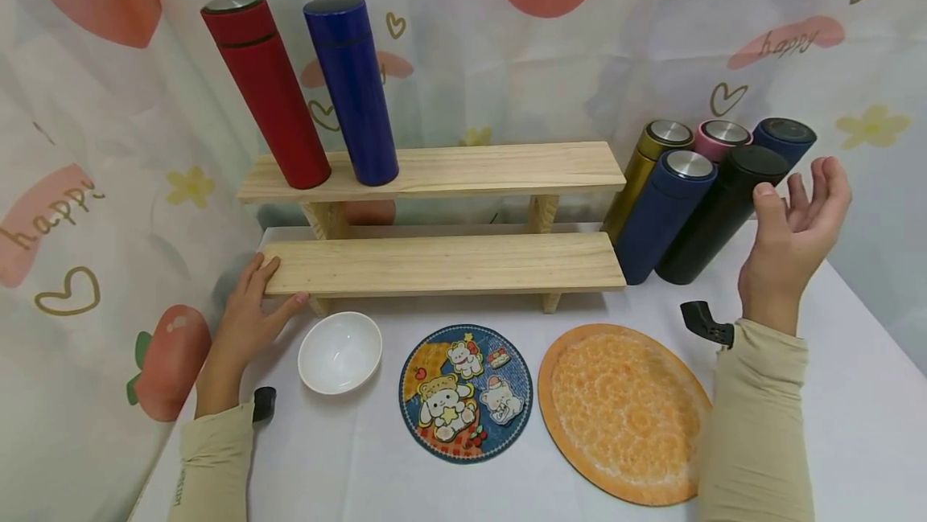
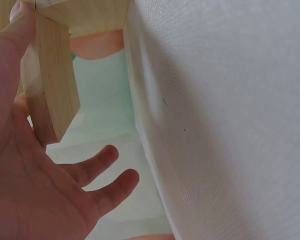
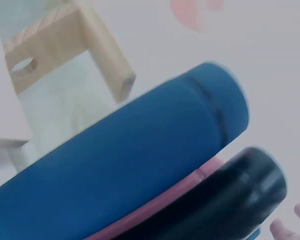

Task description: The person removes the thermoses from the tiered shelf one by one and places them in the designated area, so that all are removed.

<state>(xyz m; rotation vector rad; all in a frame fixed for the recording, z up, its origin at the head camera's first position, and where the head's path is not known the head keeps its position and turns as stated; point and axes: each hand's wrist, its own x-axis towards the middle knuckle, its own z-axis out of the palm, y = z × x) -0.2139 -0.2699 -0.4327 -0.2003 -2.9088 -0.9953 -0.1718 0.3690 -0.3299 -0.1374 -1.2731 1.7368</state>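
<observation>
Head view: left hand (image 1: 248, 321) grips the lower shelf (image 1: 449, 265) at its near end, likely steadying it; right hand (image 1: 797, 236), thumb apart, fingers relaxed, has the black bottle (image 1: 713, 216) just leftward, contact unclear.

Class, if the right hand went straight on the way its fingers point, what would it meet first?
The right hand would probably meet the patterned cloth at the back. The rearmost dark-blue bottle looks just left of that line, though depth is unclear.
</observation>
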